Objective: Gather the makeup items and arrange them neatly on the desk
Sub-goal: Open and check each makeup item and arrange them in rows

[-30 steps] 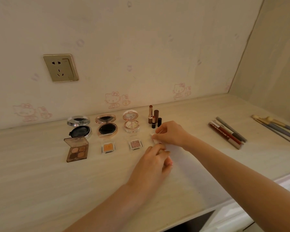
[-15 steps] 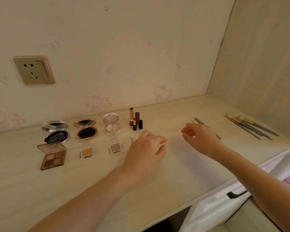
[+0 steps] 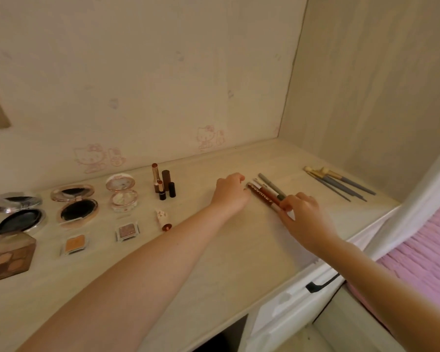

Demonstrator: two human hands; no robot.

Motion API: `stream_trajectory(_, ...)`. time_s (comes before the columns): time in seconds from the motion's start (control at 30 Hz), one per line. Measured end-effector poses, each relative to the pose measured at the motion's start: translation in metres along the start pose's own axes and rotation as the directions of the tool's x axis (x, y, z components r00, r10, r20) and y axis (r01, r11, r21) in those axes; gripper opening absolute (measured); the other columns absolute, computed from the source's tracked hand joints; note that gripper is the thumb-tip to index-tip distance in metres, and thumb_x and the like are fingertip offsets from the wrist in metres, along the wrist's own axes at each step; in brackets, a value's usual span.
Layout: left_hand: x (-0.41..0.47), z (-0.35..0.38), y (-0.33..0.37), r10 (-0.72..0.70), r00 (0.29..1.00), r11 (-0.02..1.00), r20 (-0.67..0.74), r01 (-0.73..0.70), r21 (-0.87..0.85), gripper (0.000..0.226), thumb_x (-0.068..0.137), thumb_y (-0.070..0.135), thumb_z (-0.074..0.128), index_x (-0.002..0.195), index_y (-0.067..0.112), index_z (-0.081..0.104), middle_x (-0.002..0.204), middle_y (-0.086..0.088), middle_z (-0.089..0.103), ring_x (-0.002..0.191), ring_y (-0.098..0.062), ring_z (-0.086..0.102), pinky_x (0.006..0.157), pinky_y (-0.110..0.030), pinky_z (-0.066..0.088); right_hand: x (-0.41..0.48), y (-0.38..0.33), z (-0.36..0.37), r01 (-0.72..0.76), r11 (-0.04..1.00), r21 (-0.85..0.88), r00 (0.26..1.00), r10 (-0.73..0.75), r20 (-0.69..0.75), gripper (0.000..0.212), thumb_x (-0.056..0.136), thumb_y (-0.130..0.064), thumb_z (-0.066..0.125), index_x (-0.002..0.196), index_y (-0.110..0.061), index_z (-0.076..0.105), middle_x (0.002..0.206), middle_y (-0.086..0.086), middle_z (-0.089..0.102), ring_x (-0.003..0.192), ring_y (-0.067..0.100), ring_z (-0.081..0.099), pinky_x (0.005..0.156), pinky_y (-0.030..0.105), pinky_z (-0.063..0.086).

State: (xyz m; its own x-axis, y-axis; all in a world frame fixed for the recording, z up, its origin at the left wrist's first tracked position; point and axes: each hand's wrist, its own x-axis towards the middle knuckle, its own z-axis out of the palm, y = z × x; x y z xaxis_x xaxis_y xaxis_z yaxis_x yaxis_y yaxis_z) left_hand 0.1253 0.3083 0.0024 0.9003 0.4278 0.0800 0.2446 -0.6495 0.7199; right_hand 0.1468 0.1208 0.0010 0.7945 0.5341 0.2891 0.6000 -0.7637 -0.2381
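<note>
pencil bundle [image 3: 264, 194] by desk [image 3: 239, 262] right edge: right hand [image 3: 302, 217] pinches near end, left hand [image 3: 229, 193] at far end, grip unclear

Over on the table [image 3: 239, 250], a bundle of pencils [image 3: 263, 194] lies slanted at about 1 o'clock. The left grip [image 3: 229, 193] meets its far ends with curled fingers, and the right grip [image 3: 304, 217] pinches its near ends. Brushes [image 3: 339, 184] lie at 2 o'clock, open compacts [image 3: 78, 207] at 9 o'clock.
</note>
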Motion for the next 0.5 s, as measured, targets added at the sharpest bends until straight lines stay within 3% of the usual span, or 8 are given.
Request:
stream_trajectory(0.1, 0.016, 0.013, 0.003, -0.037, 0.998, 0.999, 0.042, 0.035, 0.032, 0.050, 0.087, 0.024, 0.054, 0.136, 0.018, 0.047, 0.134, -0.010, 0.052, 0.122, -0.024, 0.049, 0.094, -0.023, 0.037, 0.000, 0.002, 0.005, -0.012, 1.000, 0.004, 1.000, 0.012, 0.014, 0.023, 0.094, -0.038, 0.049, 0.110, -0.023, 0.058, 0.104, -0.004, 0.055, 0.091, 0.012, 0.047, 0.074, 0.025, 0.046)
stream_trajectory(0.23, 0.026, 0.022, 0.003, -0.073, 0.997, 0.994, 0.023, 0.071, 0.086, 0.047, 0.085, 0.022, 0.054, 0.132, 0.021, 0.049, 0.129, -0.008, 0.057, 0.122, -0.027, 0.047, 0.098, -0.031, 0.040, 0.002, 0.003, 0.007, -0.051, 0.998, 0.041, 0.999, 0.051, -0.003, 0.020, 0.094, -0.036, 0.051, 0.109, -0.024, 0.058, 0.103, -0.004, 0.054, 0.092, 0.013, 0.046, 0.074, 0.027, 0.044)
stream_trajectory(0.5, 0.028, 0.021, 0.001, -0.126, 0.991, 0.992, 0.043, 0.125, 0.020, 0.054, 0.085, 0.013, 0.050, 0.137, 0.023, 0.043, 0.133, -0.008, 0.051, 0.121, -0.025, 0.045, 0.088, -0.025, 0.039, 0.002, 0.002, 0.011, -0.069, 0.996, 0.061, 0.998, 0.069, 0.011, 0.017, 0.093, -0.030, 0.053, 0.109, -0.026, 0.054, 0.102, -0.004, 0.056, 0.092, 0.012, 0.047, 0.071, 0.024, 0.042)
